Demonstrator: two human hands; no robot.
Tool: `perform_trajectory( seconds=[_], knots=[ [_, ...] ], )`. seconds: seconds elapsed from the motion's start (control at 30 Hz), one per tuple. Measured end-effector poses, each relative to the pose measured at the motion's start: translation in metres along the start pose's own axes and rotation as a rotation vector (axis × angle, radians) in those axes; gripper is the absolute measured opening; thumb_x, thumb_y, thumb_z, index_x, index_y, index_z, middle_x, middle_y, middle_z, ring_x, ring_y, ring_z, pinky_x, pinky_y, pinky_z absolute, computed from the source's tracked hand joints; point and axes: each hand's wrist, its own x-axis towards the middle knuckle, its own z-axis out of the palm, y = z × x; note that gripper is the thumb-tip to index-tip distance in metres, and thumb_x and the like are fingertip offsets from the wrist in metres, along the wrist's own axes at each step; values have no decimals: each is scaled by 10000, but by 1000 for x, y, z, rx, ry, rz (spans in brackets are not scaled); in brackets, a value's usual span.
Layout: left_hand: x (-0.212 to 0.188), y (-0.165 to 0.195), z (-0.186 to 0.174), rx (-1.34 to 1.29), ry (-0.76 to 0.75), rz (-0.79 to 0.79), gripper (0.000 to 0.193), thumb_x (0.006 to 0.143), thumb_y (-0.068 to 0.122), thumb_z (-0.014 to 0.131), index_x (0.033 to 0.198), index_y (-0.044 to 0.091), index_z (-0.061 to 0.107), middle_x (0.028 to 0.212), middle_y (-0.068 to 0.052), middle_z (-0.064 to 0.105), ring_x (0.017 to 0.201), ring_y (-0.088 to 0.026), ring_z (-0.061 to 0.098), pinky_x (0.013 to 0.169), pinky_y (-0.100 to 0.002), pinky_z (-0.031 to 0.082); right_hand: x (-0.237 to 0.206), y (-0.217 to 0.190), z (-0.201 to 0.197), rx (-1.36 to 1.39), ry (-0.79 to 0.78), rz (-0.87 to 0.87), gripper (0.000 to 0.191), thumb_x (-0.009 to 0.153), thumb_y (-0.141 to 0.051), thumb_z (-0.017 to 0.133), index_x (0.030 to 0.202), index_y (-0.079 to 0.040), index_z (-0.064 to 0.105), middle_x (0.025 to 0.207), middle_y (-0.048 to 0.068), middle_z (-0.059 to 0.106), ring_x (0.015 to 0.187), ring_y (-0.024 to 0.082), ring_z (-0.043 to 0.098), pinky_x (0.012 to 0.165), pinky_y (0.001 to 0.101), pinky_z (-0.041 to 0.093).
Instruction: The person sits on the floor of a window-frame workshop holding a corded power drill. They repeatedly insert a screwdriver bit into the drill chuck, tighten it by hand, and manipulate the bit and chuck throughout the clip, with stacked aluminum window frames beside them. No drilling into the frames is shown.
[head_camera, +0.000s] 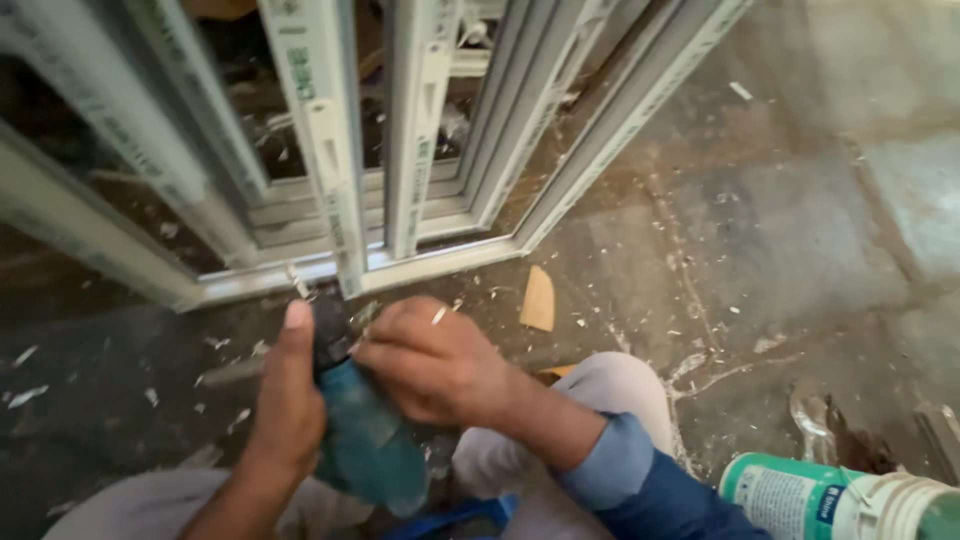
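Both hands, left (285, 400) and right (430, 365), clamped on drill (360, 440) below frame (330, 240); bit, apparently at frame's bottom rail, may skid and gouge it.

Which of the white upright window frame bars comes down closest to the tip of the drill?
The upright bar left of centre, with a slot in its face: its foot ends just above the teal drill. The next bar stands farther right.
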Motion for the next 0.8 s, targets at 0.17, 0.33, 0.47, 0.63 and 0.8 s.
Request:
perform_trajectory(
  seconds=[0.17, 0.33, 0.47, 0.63, 0.8],
  knots=[
    [-2, 17, 6, -4, 7, 24, 574, 1133, 421, 347, 886, -13, 630, 803, -104, 579, 789, -204, 473, 714, -389, 451, 10, -3, -4, -42, 55, -21, 370, 825, 57, 750, 1177, 27, 642, 1084, 131, 615, 1005, 318, 675, 945, 431, 590],
    [-3, 20, 9, -142, -18, 17, 530, 1094, 427, 363, 894, 13, 627, 833, -65, 590, 792, -177, 486, 737, -356, 452, 10, -8, -3, -85, 82, 13, 380, 818, 56, 742, 1183, 12, 642, 1123, 136, 631, 1021, 325, 681, 950, 434, 590],
    [-9, 25, 11, 6, 38, 13, 581, 1102, 460, 354, 867, 11, 639, 785, -83, 605, 760, -188, 498, 698, -377, 457, 6, -11, -5, -13, 81, 64, 364, 827, 59, 731, 1179, 1, 654, 1132, 155, 637, 1021, 350, 668, 897, 434, 573],
    [-9, 16, 9, -139, 19, 22, 576, 1080, 470, 369, 1031, 11, 713, 941, -76, 692, 876, -184, 584, 808, -348, 493, -1, -7, -2, 69, 22, 112, 305, 874, 17, 745, 1164, -28, 663, 1143, 142, 646, 1045, 337, 677, 911, 426, 579],
    [1, -5, 4, 283, 89, 730, 569, 1217, 385, 261, 1470, -55, 520, 1491, -237, 560, 1419, -326, 504, 1197, -407, 373, -10, -6, 7, -3, 8, 114, 296, 837, -2, 766, 1120, -64, 708, 1102, 128, 673, 1056, 316, 678, 869, 410, 561]
  ],
)
